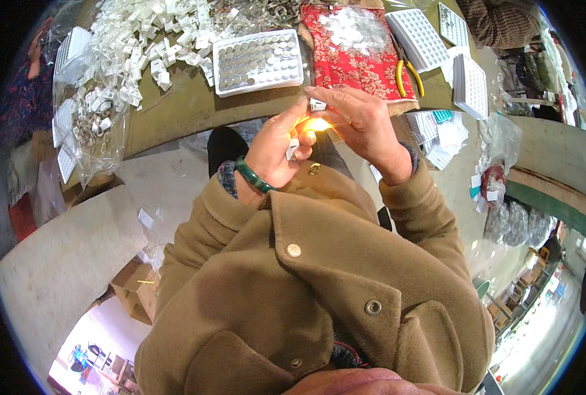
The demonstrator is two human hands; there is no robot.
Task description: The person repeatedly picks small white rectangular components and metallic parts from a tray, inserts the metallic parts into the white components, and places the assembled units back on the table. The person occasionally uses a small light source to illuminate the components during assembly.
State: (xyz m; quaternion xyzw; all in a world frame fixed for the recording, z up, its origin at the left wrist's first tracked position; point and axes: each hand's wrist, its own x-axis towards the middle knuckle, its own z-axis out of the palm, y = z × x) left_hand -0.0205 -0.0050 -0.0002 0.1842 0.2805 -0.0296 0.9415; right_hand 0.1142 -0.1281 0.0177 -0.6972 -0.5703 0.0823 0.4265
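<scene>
Holding a small white piece in the left hand, with its lower fingers curled closely against it, just off the near edge of the olive worktop, about midway along. Bringing the right hand in from the other side, with fingers bent and tips drawn close to the left ones. Lit between both hands by a bright orange-yellow glow; cannot tell, through the glare, what gives it off or whether the right fingers grip anything. By the upper fingertips, can see a second white piece, perhaps pinched there. Wearing a green bangle on the left wrist and a brown coat. Beyond the hands, near the same edge, can see a white tray of round silvery discs, standing just left of a red patterned cloth with a pale pile on it and yellow-handled pliers at its right side. Toward the far left corner, can see a heap of white pieces; toward the near right corner, stacked white trays.
</scene>
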